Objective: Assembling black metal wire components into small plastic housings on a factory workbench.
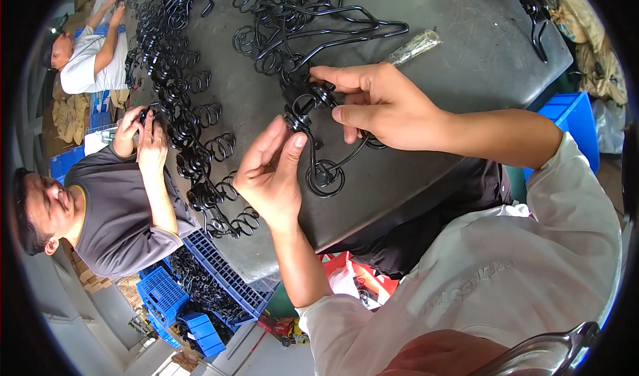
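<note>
Above the near part of the table, both hands are closed on a black coiled wire spring [325,175] with round black fittings. My left hand [269,176] grips a ring-shaped fitting [299,118] between thumb and fingertips. Close beside it, my right hand [393,106] pinches another dark fitting [324,95] with thumb and forefinger. The wire loops down from the fingers, its coil hanging low between the hands. Just beyond my fingertips lies a tangle of black bent wire parts [346,33]; I cannot tell whether the held spring touches it.
A long row of black springs [193,116] runs along the table's left side [253,253]. Two co-workers [126,203] handle parts at the left. A wrapped bundle [414,48] lies beyond my right hand. Blue crates [163,293] stand lower left, a blue bin [572,120] right.
</note>
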A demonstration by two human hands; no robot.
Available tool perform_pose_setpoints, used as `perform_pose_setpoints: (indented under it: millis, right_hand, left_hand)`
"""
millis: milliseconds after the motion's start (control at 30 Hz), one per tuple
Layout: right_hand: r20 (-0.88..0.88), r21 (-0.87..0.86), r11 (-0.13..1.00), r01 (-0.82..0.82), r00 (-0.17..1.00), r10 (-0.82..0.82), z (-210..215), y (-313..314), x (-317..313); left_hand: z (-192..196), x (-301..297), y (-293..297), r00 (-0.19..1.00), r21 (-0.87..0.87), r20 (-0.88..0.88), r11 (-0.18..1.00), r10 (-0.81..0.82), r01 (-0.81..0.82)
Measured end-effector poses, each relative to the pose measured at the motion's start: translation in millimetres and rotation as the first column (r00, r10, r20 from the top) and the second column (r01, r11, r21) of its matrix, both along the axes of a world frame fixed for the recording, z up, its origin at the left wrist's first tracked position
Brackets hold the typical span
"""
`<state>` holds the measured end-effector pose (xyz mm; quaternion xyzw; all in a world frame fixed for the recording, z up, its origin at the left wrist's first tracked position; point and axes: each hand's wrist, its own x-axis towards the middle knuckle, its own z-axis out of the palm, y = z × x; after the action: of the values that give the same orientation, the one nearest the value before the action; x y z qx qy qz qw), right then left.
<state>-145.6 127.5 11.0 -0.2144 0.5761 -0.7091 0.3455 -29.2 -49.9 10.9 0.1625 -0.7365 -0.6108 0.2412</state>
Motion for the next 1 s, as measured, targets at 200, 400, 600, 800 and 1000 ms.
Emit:
perform_pose_setpoints:
  millis: [200, 400, 600, 800, 1000]
  right_hand:
    - [-0.05, 0.006, 1.0, -0.03, 0.998, 0.03, 1.6, -0.2, 2.3]
    - [-0.075, 0.008, 0.999, -0.034, 0.997, 0.034, -0.9, 1.5, 2.2]
    - [0.047, -0.086, 0.993, -0.081, 0.995, 0.086, -4.4, 1.0, -2.9]
    - [0.13, -0.1, 0.988, -0.114, 0.983, 0.126, -0.5, 4.9, -6.1]
    - [0.175, -0.122, 0.989, -0.083, 0.979, 0.104, 0.4, 5.2, -7.5]
  left_hand:
    - [-4.0, 1.0, -9.2, 0.995, 0.001, -0.057, 0.997, -0.082, 0.082]
    - [1.4, 6.2, -12.4, 0.996, 0.049, -0.029, 0.995, -0.081, 0.083]
    - [9.3, 7.2, -21.3, 0.997, 0.171, 0.036, 0.983, -0.067, 0.06]
    - [3.3, 6.7, -19.9, 0.916, -0.244, 0.388, 0.947, -0.102, 0.209]
    - [12.8, 0.4, -10.3, 0.899, -0.488, 0.391, 0.783, -0.198, 0.385]
